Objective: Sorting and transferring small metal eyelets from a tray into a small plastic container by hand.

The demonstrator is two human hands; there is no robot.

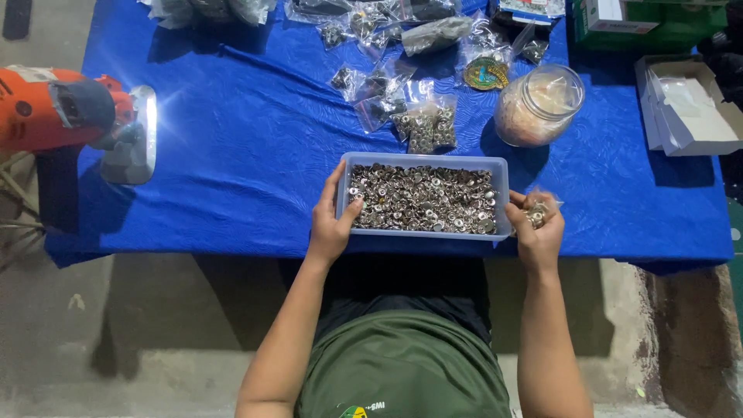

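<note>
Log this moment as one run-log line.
left hand: grips tray edge | right hand: holds small bag of metal pieces | tray: full

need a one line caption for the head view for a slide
Left hand grips a clear tray of metal snaps while right hand holds a small bag beside it.

the orange power tool [54, 104] at nine o'clock is cut off by the left edge. at twelve o'clock the clear bags [209, 9] run off the top edge. the green box [650, 22] at one o'clock is cropped there too. the small bag of metal pieces [536, 214] is mostly hidden in the right hand [536, 232]. the single pieces in the plastic tray [423, 159] are too small to tell apart. the left hand [331, 224] hides the tray's left wall.
</note>
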